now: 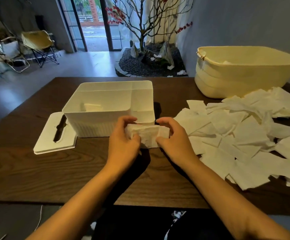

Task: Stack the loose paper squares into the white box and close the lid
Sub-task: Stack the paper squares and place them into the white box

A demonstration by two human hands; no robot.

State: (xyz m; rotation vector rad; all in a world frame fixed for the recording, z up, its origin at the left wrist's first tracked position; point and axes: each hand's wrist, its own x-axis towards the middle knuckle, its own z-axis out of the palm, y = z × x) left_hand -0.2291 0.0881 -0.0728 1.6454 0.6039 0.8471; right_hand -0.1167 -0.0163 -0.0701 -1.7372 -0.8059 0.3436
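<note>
Daylight is coming in through the glass doorway (95,23) at the back, leaving the room dim and the dark wooden table (36,170) softly lit. The hands are casting faint shadows on it. Wide-angle distortion is bending the edges, and fine detail is looking soft.

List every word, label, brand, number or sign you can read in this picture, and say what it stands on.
None can be read.
white box: plain, no print visible.
lid: plain, only a slot cut in it.
stack of paper squares, held by the left hand and right hand: blank.
loose paper squares: blank.
yellow tub: no label visible.
</note>
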